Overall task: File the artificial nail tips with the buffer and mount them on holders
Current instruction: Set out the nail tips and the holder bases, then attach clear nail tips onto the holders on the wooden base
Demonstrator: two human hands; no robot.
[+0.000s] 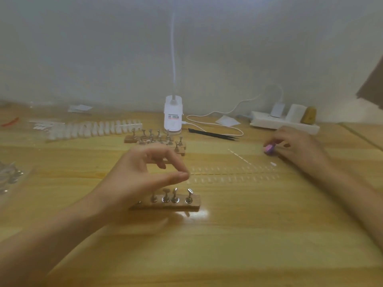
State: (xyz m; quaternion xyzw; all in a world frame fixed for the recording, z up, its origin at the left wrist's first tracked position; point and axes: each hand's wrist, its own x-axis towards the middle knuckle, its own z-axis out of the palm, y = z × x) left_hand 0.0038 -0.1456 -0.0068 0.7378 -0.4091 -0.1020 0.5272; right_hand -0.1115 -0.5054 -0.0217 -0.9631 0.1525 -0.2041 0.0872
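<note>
Two fingertips of the left hand (143, 172), thumb and forefinger, are pressed together at its 3 o'clock edge. Whether a clear tip sits between them is too blurred to tell. The other fingers curl loosely above.

Just below the pinch, at 5 o'clock, a wooden bar (194, 200) lies on the table (228, 245) with its long axis running 9 to 3. It carries a row of metal holders (175, 195), stems upright and heads tilted, the left end hidden behind the hand.

At the pinch's 3 o'clock, rows of clear nail tips (234, 176) lie flat in lines running 9 to 3.

Beyond them, at 2 o'clock, the right hand (298, 146) rests on the table, its fingers curled round a pink-purple buffer (269, 149) whose visible end points toward 9 o'clock. Its long axis cannot be made out.

At the left hand's 12 o'clock stand more wooden bars (129, 139) filled with holders. At 11 o'clock lie rows of white tips (93, 129), also running 9 to 3.

A white lamp base (173, 117) stands behind the bars, with a black tool (211, 134) at its 4 o'clock. A power strip (269, 123) holding a plug lies at the table's 2 o'clock edge, and a plastic bag (8, 177) of metal pieces at 9 o'clock.
</note>
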